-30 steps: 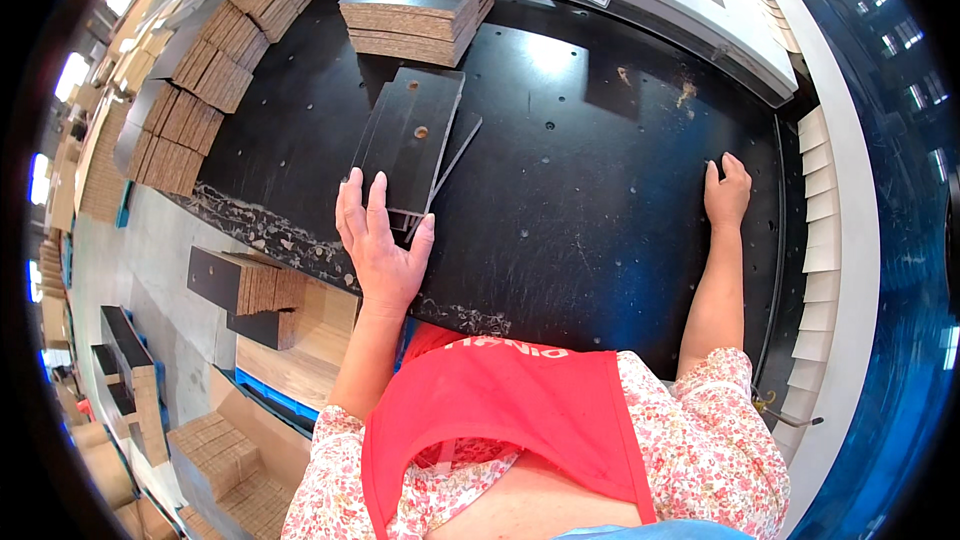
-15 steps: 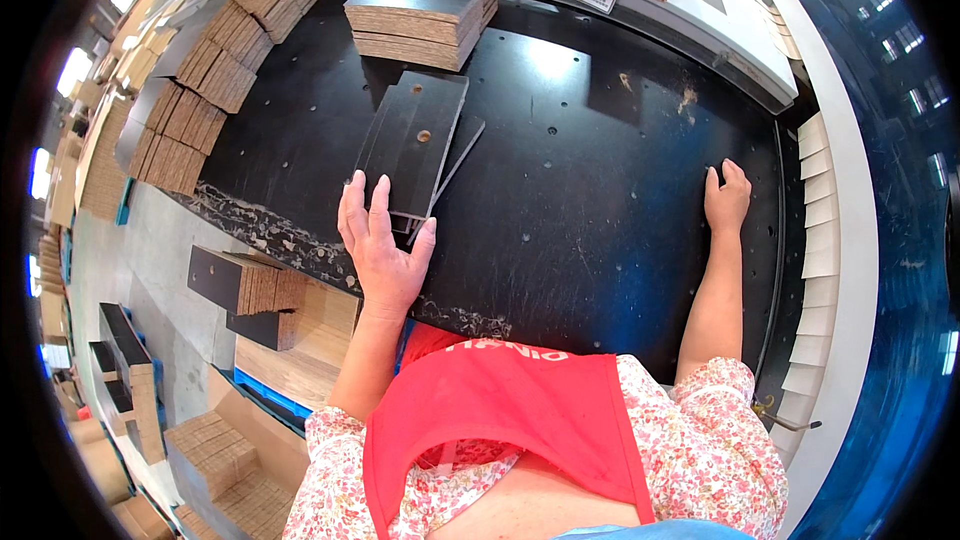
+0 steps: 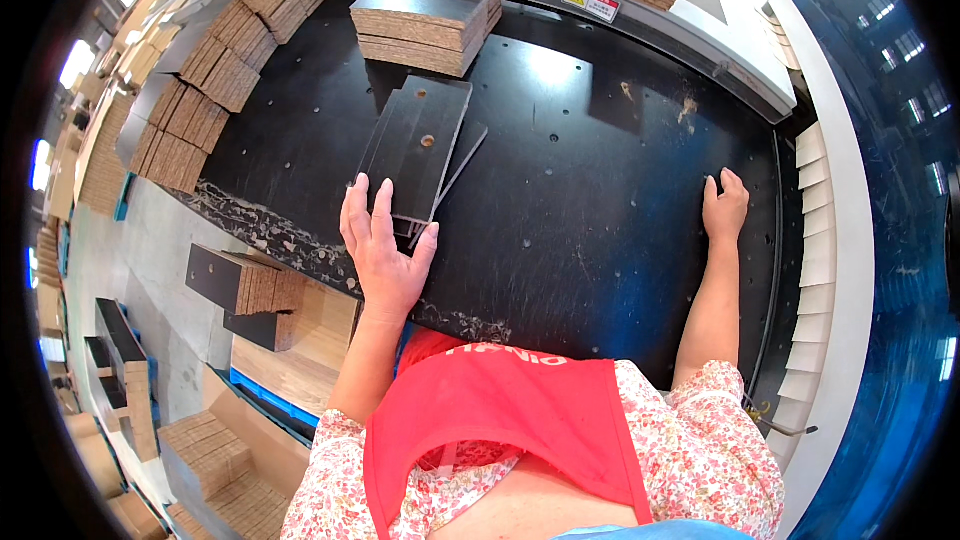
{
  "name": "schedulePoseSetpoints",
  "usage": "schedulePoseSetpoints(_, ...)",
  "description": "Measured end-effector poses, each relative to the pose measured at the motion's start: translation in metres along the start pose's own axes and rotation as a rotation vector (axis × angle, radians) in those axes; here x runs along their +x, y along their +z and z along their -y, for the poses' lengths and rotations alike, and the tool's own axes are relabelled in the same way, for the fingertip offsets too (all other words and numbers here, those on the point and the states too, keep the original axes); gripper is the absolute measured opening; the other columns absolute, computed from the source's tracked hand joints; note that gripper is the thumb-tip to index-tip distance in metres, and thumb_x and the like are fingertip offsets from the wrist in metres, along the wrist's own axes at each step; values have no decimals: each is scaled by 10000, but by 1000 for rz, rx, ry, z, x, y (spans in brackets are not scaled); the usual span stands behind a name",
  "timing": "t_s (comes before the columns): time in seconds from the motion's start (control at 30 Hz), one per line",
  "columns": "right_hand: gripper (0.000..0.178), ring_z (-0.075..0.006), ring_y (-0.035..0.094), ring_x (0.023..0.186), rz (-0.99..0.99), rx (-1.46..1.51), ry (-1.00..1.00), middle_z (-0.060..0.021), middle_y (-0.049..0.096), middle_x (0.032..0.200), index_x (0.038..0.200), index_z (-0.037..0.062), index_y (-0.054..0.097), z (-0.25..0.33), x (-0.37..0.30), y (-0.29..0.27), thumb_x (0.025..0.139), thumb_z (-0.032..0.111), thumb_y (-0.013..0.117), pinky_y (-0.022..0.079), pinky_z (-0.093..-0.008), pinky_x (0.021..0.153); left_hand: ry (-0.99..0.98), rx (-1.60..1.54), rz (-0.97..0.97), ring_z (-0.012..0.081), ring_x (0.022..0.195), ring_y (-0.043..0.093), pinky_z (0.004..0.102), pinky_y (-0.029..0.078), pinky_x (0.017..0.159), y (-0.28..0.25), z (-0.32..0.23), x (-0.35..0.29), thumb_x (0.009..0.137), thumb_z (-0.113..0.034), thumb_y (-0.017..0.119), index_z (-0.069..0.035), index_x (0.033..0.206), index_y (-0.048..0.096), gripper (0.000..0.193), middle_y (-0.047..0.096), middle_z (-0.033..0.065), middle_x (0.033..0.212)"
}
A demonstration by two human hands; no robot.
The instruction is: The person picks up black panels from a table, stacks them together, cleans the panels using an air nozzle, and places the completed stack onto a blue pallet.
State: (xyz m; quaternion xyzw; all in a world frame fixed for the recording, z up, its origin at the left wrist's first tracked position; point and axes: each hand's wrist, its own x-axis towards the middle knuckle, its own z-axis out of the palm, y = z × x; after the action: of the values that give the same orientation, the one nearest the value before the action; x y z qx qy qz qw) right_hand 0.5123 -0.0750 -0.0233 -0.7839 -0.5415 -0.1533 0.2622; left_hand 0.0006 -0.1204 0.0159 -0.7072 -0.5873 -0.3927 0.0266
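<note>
At nine o'clock, left hand [image 3: 387, 260] by dark boards [image 3: 415, 175]
Thumb and fingers stand spread, tips at the boards' edge; at three o'clock, right hand [image 3: 725, 208] curls half-open, black table [image 3: 600, 230] beneath.

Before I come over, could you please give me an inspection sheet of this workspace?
Surface: black table, dotted with small holes; scuffed along its near left edge; tan marks toward the far right.
Things at hand: dark boards overlap, the top showing two round brown spots; a thin piece juts out at their right.
Clutter: board stacks at the table's left and far sides.
Hands: left hand at the boards' near end, fingers spread, contact unclear; right hand near the table's right side, loosely bent, nothing seen in it.
Cables: nothing seen.
Surroundings: warning label beyond the table; white flaps at right.
</note>
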Motion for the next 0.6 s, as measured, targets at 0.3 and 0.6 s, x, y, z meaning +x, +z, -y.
schedulePoseSetpoints(0.3, 359, -342, 584, 1162, -5, -7, -6, -136, 654, 1252, 1152, -12, 688, -1, 1, 1, 902, 246, 666, 463, -428, 1012, -16, -7, 1, 413, 1394, 309, 512, 259, 1145, -2, -2, 0, 806, -226, 761, -51, 1424, 457, 711, 341, 211, 1528)
schedulePoseSetpoints(0.6, 353, -340, 584, 1161, -13, -18, -12, -130, 656, 1247, 1153, -3, 687, -2, -1, 1, 899, 241, 673, 464, -427, 1009, -18, -5, 6, 412, 1396, 308, 514, 258, 1145, -1, -1, 0, 803, -231, 763, -50, 1422, 458, 713, 343, 210, 1528)
